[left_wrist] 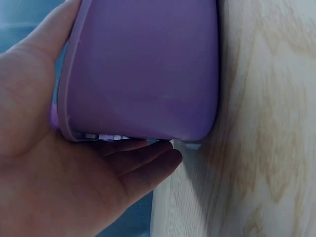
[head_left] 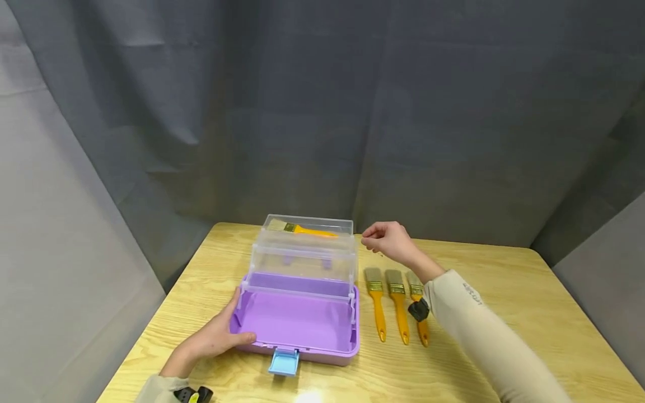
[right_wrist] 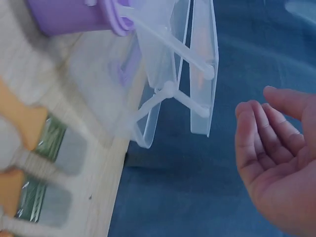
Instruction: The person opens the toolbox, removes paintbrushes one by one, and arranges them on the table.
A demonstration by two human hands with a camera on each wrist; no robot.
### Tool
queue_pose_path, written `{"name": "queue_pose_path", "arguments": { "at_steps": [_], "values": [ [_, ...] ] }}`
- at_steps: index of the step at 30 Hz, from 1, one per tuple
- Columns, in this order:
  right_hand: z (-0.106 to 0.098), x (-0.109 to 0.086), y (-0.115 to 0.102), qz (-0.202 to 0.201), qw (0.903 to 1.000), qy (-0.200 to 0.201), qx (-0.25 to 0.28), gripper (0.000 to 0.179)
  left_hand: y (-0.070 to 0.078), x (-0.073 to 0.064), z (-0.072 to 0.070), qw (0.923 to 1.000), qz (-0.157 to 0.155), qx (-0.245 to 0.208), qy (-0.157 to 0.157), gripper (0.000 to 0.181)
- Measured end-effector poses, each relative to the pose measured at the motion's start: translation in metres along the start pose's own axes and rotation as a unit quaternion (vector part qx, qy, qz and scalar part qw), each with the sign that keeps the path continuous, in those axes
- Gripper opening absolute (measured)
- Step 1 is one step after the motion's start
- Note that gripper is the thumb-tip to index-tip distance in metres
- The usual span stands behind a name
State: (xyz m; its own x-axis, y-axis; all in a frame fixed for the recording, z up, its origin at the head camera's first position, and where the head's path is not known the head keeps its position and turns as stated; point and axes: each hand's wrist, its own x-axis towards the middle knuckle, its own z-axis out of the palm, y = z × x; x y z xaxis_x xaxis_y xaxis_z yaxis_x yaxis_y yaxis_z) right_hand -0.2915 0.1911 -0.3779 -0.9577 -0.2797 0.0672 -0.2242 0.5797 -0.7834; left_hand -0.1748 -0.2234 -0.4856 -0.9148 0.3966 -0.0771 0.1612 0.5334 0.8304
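Note:
A purple storage box [head_left: 297,319] lies unfolded on the table, its clear tiers raised at the back and its blue latch [head_left: 284,362] hanging at the front. My left hand [head_left: 216,336] holds the box's left end, thumb at the front rim; the left wrist view shows fingers at the far side of the purple wall [left_wrist: 148,69]. One paintbrush [head_left: 314,231] lies in the top clear tray [head_left: 345,225], bristles to the left. Beside that tray's right end, my right hand [head_left: 390,240] hovers with loosely bent fingers and nothing between them.
Three paintbrushes with orange handles lie right of the box, bristles away from me: a left one [head_left: 378,313], a middle one [head_left: 400,316] and a right one [head_left: 423,333] partly under my right wrist. Dark curtain [head_left: 322,112] hangs behind the wooden table [head_left: 504,313].

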Motion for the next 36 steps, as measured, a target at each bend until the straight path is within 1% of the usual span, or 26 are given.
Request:
{"name": "queue_pose_path", "arguments": {
  "at_steps": [6,11,14,18,25,29,31,36],
  "values": [
    [0.011,0.027,-0.004,-0.024,0.9992,0.008,-0.032,0.021,0.002,0.002,0.006,0.9999,0.003,-0.007,-0.007,0.114],
    [0.021,0.048,-0.009,-0.057,0.9949,0.0,-0.084,0.024,0.002,0.002,0.006,1.0,0.004,-0.003,-0.007,0.114],
    [0.025,0.059,-0.012,-0.063,0.9926,-0.009,-0.104,0.024,0.001,0.002,0.005,1.0,0.007,-0.001,-0.003,0.114],
    [0.03,0.07,-0.013,-0.062,0.9897,-0.022,-0.127,0.018,0.001,0.003,0.002,1.0,0.007,-0.004,-0.004,0.114],
    [0.037,0.084,-0.009,-0.058,0.9832,-0.046,-0.167,0.016,-0.001,0.001,0.004,0.9998,0.015,-0.01,-0.002,0.115],
    [0.042,0.087,-0.012,-0.058,0.9819,-0.066,-0.168,0.016,-0.002,0.0,0.006,0.9997,0.022,-0.004,0.005,0.116],
    [0.042,0.087,-0.015,-0.051,0.9819,-0.069,-0.168,0.015,-0.001,0.0,0.006,0.9997,0.023,-0.007,0.005,0.115],
    [0.043,0.087,-0.018,-0.031,0.9827,-0.074,-0.167,0.013,0.003,-0.002,0.007,0.9999,0.011,-0.009,-0.002,0.115]
  ]
}}
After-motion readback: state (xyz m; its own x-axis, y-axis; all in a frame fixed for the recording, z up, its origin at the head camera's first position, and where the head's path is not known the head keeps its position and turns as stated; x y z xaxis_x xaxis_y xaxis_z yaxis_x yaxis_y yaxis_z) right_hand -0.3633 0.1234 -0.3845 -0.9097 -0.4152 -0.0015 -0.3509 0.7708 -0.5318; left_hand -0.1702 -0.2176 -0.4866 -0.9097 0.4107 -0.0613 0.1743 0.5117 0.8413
